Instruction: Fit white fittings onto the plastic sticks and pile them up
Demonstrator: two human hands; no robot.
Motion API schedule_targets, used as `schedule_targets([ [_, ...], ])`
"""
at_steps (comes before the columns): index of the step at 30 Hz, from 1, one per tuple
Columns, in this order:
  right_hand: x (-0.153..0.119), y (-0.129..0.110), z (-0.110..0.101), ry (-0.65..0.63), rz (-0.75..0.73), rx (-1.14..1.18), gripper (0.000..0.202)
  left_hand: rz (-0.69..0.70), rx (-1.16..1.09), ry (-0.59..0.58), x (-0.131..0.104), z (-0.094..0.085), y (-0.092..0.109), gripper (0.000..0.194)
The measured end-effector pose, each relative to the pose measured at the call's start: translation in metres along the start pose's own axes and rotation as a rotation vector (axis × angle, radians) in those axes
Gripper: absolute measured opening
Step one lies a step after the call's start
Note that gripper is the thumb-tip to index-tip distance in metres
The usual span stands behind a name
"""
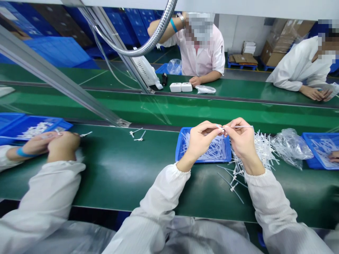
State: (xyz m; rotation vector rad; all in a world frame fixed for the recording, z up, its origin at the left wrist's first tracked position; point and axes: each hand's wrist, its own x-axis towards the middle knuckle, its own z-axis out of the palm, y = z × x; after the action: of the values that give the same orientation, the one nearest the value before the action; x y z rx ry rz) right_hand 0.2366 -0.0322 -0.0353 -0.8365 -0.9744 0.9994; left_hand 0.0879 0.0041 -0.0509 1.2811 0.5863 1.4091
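Observation:
My left hand (201, 138) pinches a small white piece (219, 127) between thumb and fingers. Close against it, my right hand (241, 138) grips a thin white strip (245, 126) that sticks out to the right past the fingers. Both hands are raised above a blue tray (177, 150) of loose white strips (212, 151). Under and beside my right hand spreads a pile of white strips with small white pieces on them (265, 150). Several more strips (233, 188) lie on the green table in front of the pile.
A crumpled clear bag (292, 146) and another blue tray (315, 164) are at the right. At the left, a co-worker's hands (62, 143) work near blue trays (57, 121). A metal post (79, 91) slants down to the table. Two people sit across the green bench (238, 90).

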Motion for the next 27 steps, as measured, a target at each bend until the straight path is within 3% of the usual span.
schedule_targets([
  [6, 0.002, 0.005, -0.005, 0.002, 0.006, -0.036, 0.037, -0.055, 0.031, -0.055, 0.001, -0.003, 0.003, 0.027],
  [16, -0.005, 0.008, -0.002, -0.004, -0.041, -0.085, 0.034, -0.013, 0.049, -0.071, 0.002, -0.006, 0.007, 0.027],
  [23, 0.001, 0.008, -0.002, -0.005, 0.017, -0.065, 0.031, -0.13, -0.106, -0.131, 0.006, -0.006, 0.003, 0.031],
  [27, 0.008, 0.002, -0.009, -0.026, 0.03, -0.054, 0.035, -0.168, -0.069, -0.15, 0.009, -0.008, 0.002, 0.037],
])
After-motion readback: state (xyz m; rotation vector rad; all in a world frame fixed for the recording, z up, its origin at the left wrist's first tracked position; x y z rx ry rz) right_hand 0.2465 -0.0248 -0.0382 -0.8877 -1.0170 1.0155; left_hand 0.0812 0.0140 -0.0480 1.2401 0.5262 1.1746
